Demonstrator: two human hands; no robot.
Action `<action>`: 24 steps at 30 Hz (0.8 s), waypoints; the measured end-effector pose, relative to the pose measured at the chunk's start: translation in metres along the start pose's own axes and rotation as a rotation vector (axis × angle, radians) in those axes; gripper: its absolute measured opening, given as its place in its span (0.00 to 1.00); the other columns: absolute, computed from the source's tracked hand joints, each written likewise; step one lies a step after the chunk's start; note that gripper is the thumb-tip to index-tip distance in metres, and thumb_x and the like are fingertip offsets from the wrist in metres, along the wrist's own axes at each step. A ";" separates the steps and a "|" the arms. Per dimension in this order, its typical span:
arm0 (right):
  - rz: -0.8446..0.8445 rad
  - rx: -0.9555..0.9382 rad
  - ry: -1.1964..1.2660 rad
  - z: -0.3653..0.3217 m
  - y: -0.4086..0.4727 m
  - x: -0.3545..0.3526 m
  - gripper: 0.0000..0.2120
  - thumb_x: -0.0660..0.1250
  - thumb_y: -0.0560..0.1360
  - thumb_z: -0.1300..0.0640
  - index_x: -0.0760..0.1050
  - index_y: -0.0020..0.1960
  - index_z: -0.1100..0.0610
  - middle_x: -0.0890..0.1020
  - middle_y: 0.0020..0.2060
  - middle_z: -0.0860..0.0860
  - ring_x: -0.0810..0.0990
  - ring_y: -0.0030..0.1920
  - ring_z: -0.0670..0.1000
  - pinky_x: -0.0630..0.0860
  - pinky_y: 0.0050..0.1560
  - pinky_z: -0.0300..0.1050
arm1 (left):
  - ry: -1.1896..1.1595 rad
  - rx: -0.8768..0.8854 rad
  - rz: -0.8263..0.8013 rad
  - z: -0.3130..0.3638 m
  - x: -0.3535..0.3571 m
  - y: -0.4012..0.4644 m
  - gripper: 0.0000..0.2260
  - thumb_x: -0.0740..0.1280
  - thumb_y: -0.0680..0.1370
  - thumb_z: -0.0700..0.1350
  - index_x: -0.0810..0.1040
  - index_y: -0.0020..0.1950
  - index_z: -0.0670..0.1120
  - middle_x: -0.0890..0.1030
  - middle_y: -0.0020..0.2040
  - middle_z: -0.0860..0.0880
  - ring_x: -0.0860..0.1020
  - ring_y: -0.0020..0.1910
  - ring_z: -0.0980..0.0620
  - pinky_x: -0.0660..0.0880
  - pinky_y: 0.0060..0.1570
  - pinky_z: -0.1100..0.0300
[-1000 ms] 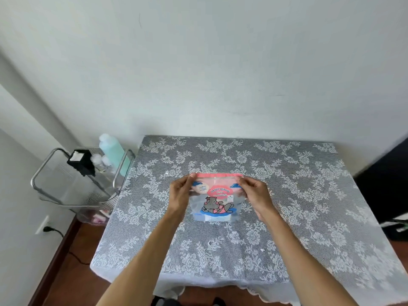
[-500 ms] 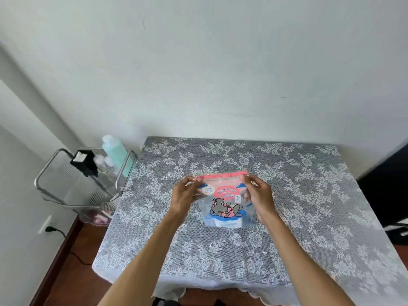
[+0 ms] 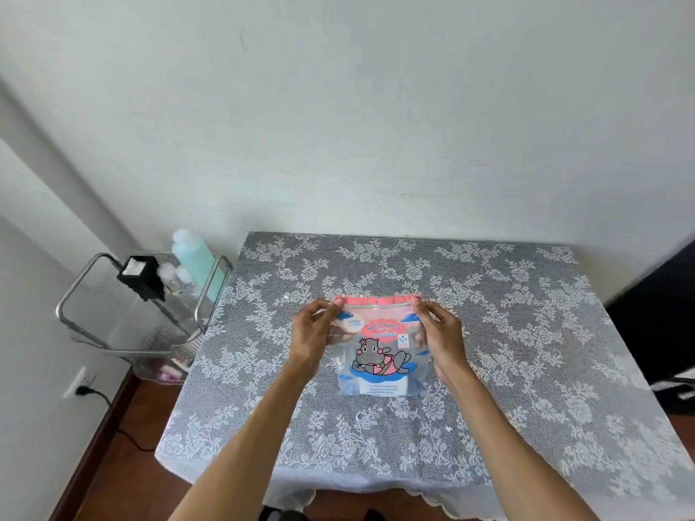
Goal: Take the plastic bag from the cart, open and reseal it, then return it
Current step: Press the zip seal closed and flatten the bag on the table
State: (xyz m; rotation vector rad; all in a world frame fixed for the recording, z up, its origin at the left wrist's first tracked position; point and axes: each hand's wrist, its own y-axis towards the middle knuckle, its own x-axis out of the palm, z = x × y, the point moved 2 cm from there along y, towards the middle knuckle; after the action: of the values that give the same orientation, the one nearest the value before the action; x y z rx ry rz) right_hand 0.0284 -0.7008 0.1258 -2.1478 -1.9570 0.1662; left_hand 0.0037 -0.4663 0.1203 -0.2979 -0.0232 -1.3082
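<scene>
Left fingers (image 3: 336,303): pinched on the top left corner of the plastic bag (image 3: 380,351), thumb and fingertips closed on its pink strip.
Right fingers (image 3: 416,301): pinched the same way on the top right corner.
Left hand (image 3: 315,332) and right hand (image 3: 440,334): set one at each end of the strip, likely to keep the mouth taut and level so the seal can be worked.
Bag: held upright above the tabletop (image 3: 526,332), printed hippo side facing the person; whether its lower edge touches the cloth cannot be told, nor whether the seal is open.
Cart (image 3: 75,314): just left of the tabletop, carrying a pale green bottle (image 3: 195,257) and a black box (image 3: 143,272).
Remaining: returning the bag to the cart.
</scene>
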 end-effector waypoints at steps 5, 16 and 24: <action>-0.036 -0.060 -0.026 -0.003 0.000 -0.002 0.12 0.72 0.72 0.47 0.83 0.49 0.54 0.78 0.23 0.50 0.72 0.19 0.48 0.74 0.22 0.37 | 0.091 0.028 -0.019 0.001 -0.003 -0.001 0.09 0.70 0.77 0.47 0.81 0.47 0.40 0.86 0.40 0.44 0.84 0.33 0.47 0.83 0.33 0.55; -0.040 -0.067 0.010 -0.002 0.010 0.000 0.14 0.71 0.68 0.47 0.83 0.49 0.53 0.85 0.37 0.50 0.83 0.33 0.49 0.84 0.39 0.45 | -0.014 0.036 -0.115 0.018 -0.001 0.002 0.09 0.67 0.76 0.49 0.79 0.39 0.47 0.82 0.34 0.49 0.80 0.29 0.52 0.78 0.27 0.61; -0.103 0.000 0.081 -0.002 0.013 0.005 0.15 0.74 0.69 0.44 0.84 0.46 0.56 0.87 0.43 0.56 0.87 0.41 0.57 0.85 0.40 0.50 | 0.008 0.069 -0.114 0.020 -0.003 0.004 0.10 0.66 0.78 0.47 0.75 0.44 0.40 0.83 0.37 0.49 0.79 0.33 0.51 0.78 0.28 0.61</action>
State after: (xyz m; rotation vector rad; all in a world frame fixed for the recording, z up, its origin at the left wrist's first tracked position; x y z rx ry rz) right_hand 0.0424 -0.6973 0.1252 -2.0158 -2.0152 0.0603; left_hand 0.0097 -0.4580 0.1384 -0.2355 -0.0794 -1.4189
